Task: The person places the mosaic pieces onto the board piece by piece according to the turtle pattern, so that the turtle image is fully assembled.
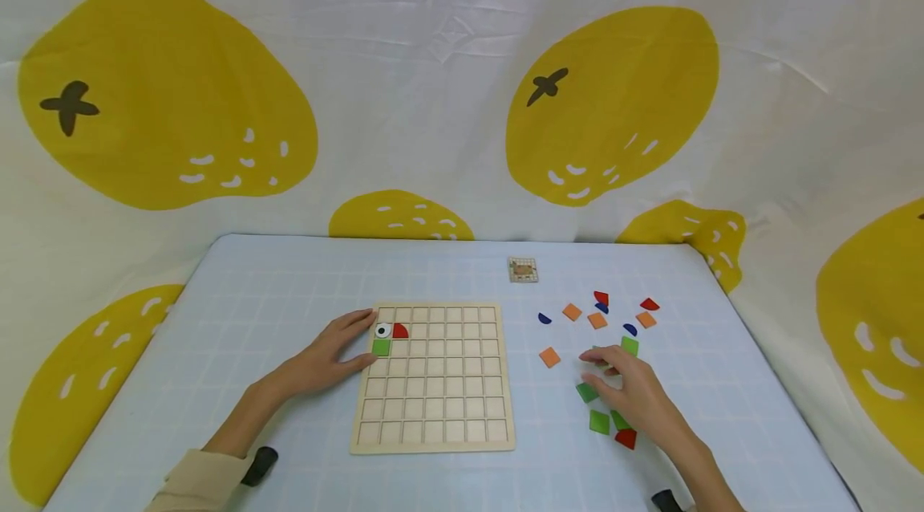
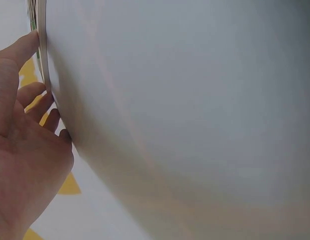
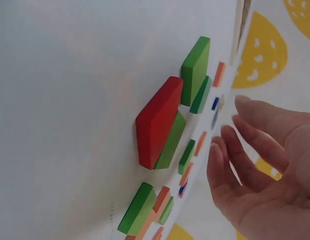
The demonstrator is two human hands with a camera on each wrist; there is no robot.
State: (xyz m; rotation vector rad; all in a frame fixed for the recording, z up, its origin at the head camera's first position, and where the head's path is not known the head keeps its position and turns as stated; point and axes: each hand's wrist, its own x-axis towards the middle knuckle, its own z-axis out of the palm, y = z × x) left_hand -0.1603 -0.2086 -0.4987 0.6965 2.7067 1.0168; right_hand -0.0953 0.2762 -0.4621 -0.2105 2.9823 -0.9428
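In the head view, the hands are well apart. One gridded board (image 1: 433, 384) lies flat on the tabletop (image 1: 253, 271); it looks stiff and fairly light, best held by its raised rim. The left hand (image 1: 327, 361) touches its left side, fingers extended, not clamped round it. Three pieces sit in its cells: one eye piece (image 1: 383, 331), one red quarter-round (image 1: 400, 331) beside it and one green square (image 1: 381, 347) below.

Right of the board, I count four orange squares (image 1: 550, 357), three blue half-rounds (image 1: 545, 318) and three loose red pieces (image 1: 626, 439). At least four loose green pieces (image 1: 599, 421) show; the right hand (image 1: 635, 392) partly covers that group, so the total is uncertain. One small picture card (image 1: 523, 270) lies beyond the board.

In the left wrist view, thumb and fingertips rest along the board's edge, spread apart.

In the right wrist view, thumb and fingers curve loosely, with nothing visible between them. The loose pieces have thick, straight sides; they are probably light, rigid, a little smooth and hardly fragile, so a fingertip pinch on opposite sides should suit. One red piece leans over a green one; farther pieces overlap too much to count.
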